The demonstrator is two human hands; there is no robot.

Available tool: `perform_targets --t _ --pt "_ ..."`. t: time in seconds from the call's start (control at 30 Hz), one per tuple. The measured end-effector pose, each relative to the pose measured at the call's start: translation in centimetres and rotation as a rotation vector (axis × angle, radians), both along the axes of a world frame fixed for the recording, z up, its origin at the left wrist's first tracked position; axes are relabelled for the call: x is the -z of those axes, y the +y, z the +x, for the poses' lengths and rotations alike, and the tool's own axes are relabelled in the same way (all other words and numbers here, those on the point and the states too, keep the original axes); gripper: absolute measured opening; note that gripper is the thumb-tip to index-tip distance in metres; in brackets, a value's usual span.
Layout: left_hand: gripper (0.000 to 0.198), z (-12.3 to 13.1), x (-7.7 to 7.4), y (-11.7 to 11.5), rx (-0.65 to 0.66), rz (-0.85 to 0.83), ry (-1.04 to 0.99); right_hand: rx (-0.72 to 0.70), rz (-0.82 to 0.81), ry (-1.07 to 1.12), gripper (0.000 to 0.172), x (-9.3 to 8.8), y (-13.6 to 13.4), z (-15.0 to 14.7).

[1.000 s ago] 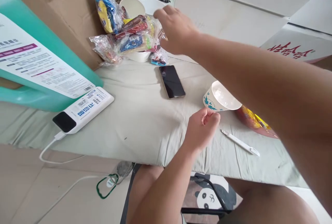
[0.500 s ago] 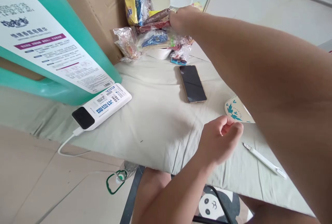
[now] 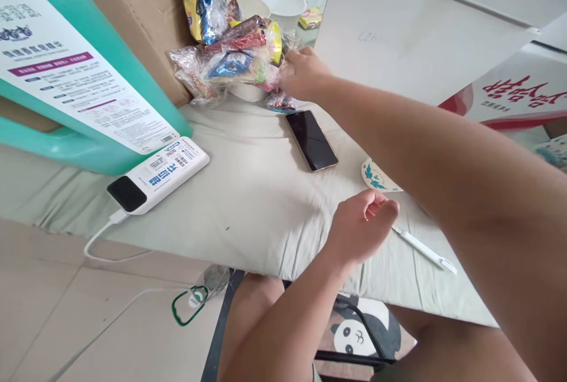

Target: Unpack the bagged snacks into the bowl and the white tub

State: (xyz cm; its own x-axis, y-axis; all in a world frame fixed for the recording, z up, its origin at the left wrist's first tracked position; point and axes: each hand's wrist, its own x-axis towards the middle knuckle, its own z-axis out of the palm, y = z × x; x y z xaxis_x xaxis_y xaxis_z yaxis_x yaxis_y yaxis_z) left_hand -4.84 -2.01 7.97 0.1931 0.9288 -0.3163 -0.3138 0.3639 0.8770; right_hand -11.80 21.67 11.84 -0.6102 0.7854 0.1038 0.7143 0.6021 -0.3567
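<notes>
My right hand (image 3: 305,72) reaches across to a heap of plastic-wrapped snack packets (image 3: 241,54), its fingers bent against their right side. The fingertips are partly hidden, and what they grip is unclear. A white bowl (image 3: 250,92) shows under the packets. My left hand (image 3: 361,225) is curled in a loose fist over the table's near edge, with nothing visible in it. Beside it lie a slim white-handled knife (image 3: 425,250) and a pale rounded piece with teal leaves (image 3: 375,176), partly behind my right forearm. A dark-screened phone (image 3: 312,141) lies between the hands and the packets.
A big green liquid jug (image 3: 97,75) stands at left, a white power bank (image 3: 162,175) with a cable before it. Behind are a cardboard box (image 3: 146,22) and more bowls (image 3: 281,4). A white box (image 3: 398,33) stands at right. The cloth-covered table (image 3: 234,193) ends above my knees.
My right hand has moved from the top of the snack heap down to its right side, and a yellow packet now shows there. My left hand keeps its curl. The view has shifted right.
</notes>
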Motion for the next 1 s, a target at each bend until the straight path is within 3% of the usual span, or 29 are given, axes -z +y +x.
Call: perform_targets --t 0.23,0.4,0.53,0.67,0.83,1.0 --pt "0.030 0.2 0.4 0.6 -0.061 0.004 0.010 0.198 -0.013 0.054 0.046 0.0 -1.9 1.3" --pt "0.029 0.3 0.3 0.6 -0.086 0.019 -0.004 0.200 -0.011 0.097 0.045 -0.5 -3.1 1.8" --pt "0.023 0.3 0.4 0.6 -0.129 0.011 -0.026 0.172 -0.018 0.120 0.045 0.2 -4.6 3.0" --pt "0.020 0.3 0.5 0.6 -0.149 0.004 -0.061 0.239 -0.087 0.186 0.041 0.9 -5.8 4.6" --pt "0.022 0.3 0.9 0.8 -0.221 0.007 -0.041 0.297 -0.137 0.168 0.043 0.1 -8.0 8.0" --pt "0.020 -0.1 1.3 1.1 -0.341 -0.051 -0.171 0.313 0.039 0.143 0.045 -1.0 -12.9 14.2"
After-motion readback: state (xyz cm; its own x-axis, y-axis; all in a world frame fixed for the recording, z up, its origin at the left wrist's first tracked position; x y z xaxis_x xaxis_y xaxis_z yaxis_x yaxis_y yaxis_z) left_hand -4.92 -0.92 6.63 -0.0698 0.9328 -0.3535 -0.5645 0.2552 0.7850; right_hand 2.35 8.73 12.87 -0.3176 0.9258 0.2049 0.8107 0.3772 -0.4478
